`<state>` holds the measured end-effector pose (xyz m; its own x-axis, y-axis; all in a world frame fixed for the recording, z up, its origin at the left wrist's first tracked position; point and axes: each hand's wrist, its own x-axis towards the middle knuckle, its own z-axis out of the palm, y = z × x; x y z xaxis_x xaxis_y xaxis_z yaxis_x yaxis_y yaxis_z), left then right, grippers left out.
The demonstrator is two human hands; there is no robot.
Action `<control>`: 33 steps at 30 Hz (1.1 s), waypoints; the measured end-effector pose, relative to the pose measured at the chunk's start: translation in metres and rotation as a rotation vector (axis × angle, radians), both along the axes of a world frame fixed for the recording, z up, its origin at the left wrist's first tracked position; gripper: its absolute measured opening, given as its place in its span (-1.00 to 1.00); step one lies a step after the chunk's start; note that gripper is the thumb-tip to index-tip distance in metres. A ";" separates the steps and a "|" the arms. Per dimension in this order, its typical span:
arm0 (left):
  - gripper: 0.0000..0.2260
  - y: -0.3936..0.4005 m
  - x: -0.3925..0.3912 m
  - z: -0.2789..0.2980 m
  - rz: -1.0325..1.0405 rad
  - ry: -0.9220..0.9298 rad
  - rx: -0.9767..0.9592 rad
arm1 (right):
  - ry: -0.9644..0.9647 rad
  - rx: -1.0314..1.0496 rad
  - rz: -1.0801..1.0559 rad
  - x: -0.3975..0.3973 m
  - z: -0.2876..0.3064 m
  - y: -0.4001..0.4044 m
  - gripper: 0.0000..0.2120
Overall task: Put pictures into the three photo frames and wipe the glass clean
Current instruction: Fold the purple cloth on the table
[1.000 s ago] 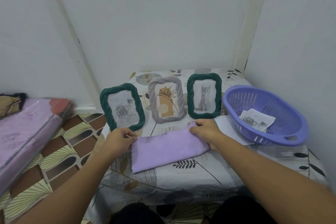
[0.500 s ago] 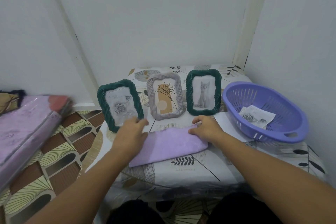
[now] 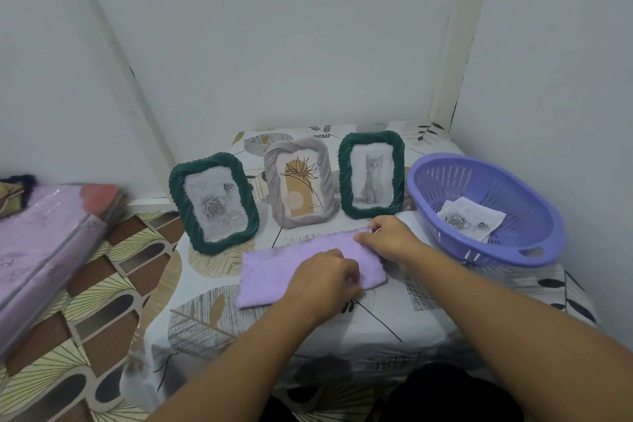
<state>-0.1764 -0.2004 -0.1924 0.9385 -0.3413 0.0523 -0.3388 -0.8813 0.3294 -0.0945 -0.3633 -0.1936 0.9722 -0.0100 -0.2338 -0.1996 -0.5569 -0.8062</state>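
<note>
Two bare forearms, no sleeves, left grip (image 3: pixel 325 279), right grip (image 3: pixel 390 239), dark trousers (image 3: pixel 445 394)

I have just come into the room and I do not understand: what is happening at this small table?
A person is handling a purple cloth lying on the table. The left hand grips its near edge and the right hand holds its far right corner, as if folding it. Behind the cloth stand three photo frames, each already holding a picture: a rose, a plant drawing and a kitten. A purple basket on the right holds a spare print.
</note>
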 end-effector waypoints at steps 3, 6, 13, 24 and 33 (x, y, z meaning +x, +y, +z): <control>-0.81 0.000 -0.001 -0.005 -0.050 -0.066 0.078 | 0.021 -0.006 0.022 -0.001 0.005 0.000 -0.84; -0.85 0.005 -0.004 -0.001 -0.024 -0.051 0.027 | 0.049 -0.034 0.049 -0.003 0.011 -0.001 -0.89; -0.74 0.016 -0.017 0.002 -0.052 -0.062 0.019 | 0.103 0.031 0.055 -0.018 0.015 -0.005 -0.89; -0.83 -0.007 -0.032 -0.018 -0.110 -0.395 0.017 | 0.102 0.134 -0.075 -0.029 0.008 -0.012 -0.85; -0.85 0.024 -0.065 0.000 0.494 0.130 -0.644 | 0.267 0.346 0.047 -0.046 0.029 0.005 -0.82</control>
<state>-0.2416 -0.1765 -0.1919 0.9848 0.1723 -0.0227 0.1143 -0.5436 0.8315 -0.1402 -0.3579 -0.1645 0.8748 0.1563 -0.4586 -0.4069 -0.2767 -0.8706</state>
